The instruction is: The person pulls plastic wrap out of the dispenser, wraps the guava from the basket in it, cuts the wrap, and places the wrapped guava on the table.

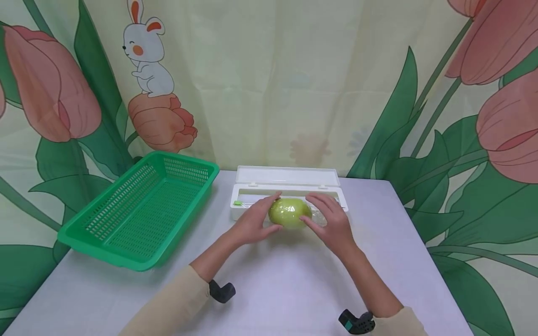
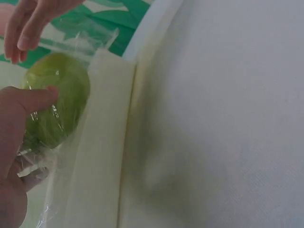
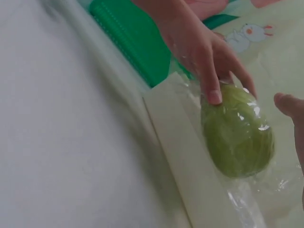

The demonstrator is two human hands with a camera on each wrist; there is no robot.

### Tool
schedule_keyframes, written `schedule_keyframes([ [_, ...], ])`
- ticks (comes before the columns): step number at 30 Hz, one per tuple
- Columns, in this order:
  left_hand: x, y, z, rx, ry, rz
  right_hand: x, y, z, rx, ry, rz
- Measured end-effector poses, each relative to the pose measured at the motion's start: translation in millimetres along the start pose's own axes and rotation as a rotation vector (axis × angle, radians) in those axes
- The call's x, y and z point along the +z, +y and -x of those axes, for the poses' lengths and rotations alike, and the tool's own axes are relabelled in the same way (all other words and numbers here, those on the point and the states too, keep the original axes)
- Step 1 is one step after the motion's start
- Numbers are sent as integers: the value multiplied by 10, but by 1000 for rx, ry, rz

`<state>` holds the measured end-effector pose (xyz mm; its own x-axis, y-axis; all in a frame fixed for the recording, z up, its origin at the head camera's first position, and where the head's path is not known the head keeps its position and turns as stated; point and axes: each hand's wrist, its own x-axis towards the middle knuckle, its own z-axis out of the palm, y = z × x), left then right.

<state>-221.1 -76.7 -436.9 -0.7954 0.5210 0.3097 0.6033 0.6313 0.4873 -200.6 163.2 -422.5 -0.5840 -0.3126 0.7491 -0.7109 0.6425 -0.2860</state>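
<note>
Over the open white box (image 1: 287,176), a film-wrapped green fruit (image 1: 290,213) is held between thumb and fingers of the left hand (image 1: 253,224). The right hand (image 1: 333,226) is spread wide beside it. Leftward, a green basket (image 1: 140,224) rests on the table (image 1: 277,289).

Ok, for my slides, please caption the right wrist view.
The left hand holds an oval green fruit in clear plastic film near a long white box, right hand nearby.
</note>
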Motion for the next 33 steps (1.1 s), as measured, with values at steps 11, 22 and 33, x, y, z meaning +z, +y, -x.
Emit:
schedule_keyframes([
  [11, -118, -1, -100, -41, -52, 51, 185, 14, 93, -21, -107, 0],
  [22, -265, 241, -86, 130, 119, -310, 165, 37, -77, 92, -211, 0],
  [33, 8, 271, -72, 180, 156, -477, 160, 72, -181, 188, -318, -29],
])
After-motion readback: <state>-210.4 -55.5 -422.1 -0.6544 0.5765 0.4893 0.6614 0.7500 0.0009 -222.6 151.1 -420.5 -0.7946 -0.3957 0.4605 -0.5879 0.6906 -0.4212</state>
